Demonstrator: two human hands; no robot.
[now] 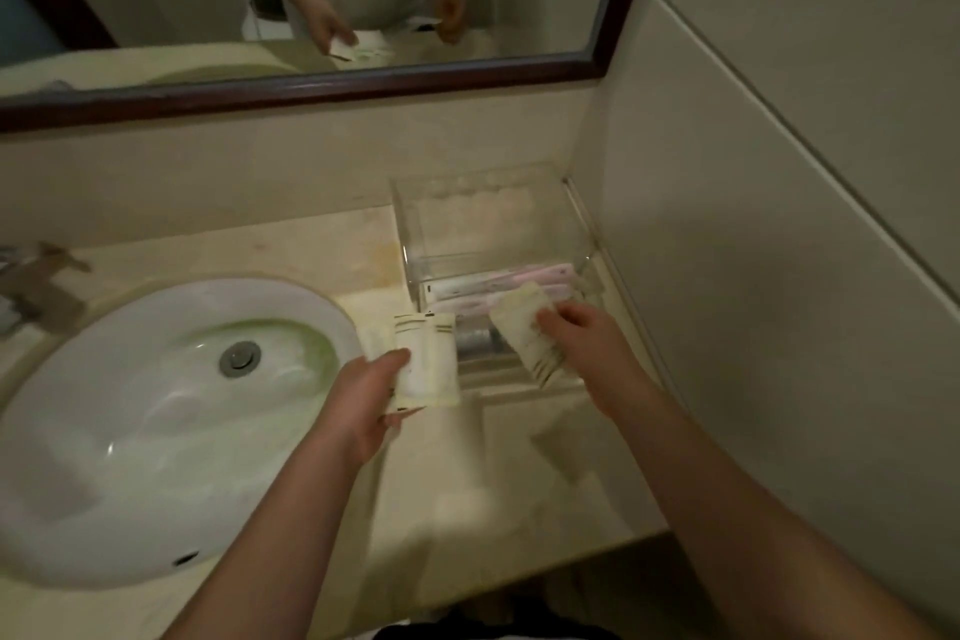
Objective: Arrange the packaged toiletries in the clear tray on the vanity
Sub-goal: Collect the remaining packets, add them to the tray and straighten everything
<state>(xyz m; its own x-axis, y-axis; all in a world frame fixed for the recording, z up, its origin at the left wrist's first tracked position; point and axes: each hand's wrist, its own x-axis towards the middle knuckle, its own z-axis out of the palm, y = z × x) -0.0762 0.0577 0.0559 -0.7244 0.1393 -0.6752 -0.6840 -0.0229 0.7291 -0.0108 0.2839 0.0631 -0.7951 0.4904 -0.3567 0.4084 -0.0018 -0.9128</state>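
Note:
A clear acrylic tray [582,229] stands on the vanity against the right wall. Pink-and-white long packets [498,282] lie across its middle, and a grey item [474,340] lies nearer the front. My left hand [366,392] grips a small stack of cream packets [426,364] just left of the tray's front corner, over the sink's edge. Inside the tray's front part, my right hand [587,338] holds one cream packet [524,327] tilted above the other contents.
The white oval sink [130,431] with its metal drain [240,358] fills the left of the beige counter [519,494]. A tap [36,286] sits at the far left. A dark-framed mirror [363,83] hangs above, and a tiled wall closes off the right side.

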